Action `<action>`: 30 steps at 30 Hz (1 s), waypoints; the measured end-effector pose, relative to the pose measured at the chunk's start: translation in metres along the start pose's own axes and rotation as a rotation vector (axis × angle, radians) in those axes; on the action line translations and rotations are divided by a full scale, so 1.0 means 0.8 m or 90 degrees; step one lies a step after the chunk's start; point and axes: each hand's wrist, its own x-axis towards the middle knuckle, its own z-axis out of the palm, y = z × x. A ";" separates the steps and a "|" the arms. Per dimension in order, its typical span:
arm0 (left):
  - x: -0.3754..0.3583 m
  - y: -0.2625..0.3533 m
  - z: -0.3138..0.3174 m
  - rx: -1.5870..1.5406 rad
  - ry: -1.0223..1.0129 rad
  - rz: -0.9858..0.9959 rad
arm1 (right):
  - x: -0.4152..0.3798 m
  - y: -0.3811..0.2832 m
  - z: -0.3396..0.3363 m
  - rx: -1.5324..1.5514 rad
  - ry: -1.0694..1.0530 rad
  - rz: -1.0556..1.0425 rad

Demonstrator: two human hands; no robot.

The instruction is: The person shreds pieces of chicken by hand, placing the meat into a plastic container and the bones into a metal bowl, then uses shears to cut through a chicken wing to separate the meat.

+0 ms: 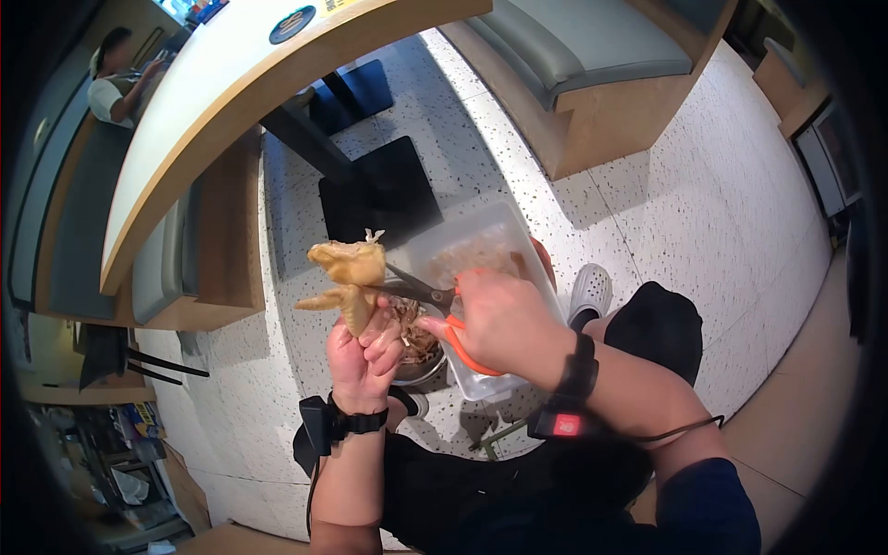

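Note:
A yellowish piece of poultry point(348, 264), seemingly with a wing, is held up by my left hand point(365, 356), whose fingers pinch its lower part. My right hand point(504, 314) grips orange-handled scissors point(455, 340). Their dark blades reach left to the piece, just above my left fingertips; how far they are closed is hard to make out. Below my hands, a round metal bowl point(421, 376) holds brownish pieces. Beside it on the floor, a translucent plastic bin point(481, 218) contains pale pieces, partly hidden by my right hand.
A curved table point(199, 102) arches across the upper left, on a black base point(384, 190). Padded benches point(601, 55) stand on both sides. A seated person point(116, 83) is at the far upper left. My knees and a white clog point(591, 289) are near the bin.

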 end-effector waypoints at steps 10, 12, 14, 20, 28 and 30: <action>0.000 -0.010 0.002 0.090 0.001 0.044 | -0.003 0.003 0.002 -0.080 -0.010 -0.004; -0.002 -0.022 0.012 0.207 0.050 0.142 | -0.007 0.006 0.007 -0.063 0.029 -0.025; 0.000 -0.036 0.022 0.292 0.073 0.189 | -0.010 0.006 0.012 -0.056 0.037 -0.005; 0.005 -0.053 0.017 0.431 0.090 0.267 | -0.017 0.010 0.036 -0.114 -0.033 -0.009; -0.012 -0.009 0.024 0.388 0.092 0.183 | 0.008 0.036 -0.001 0.063 -0.296 -0.055; -0.015 -0.006 0.021 0.500 0.131 0.218 | 0.013 0.036 -0.024 0.283 -0.504 0.138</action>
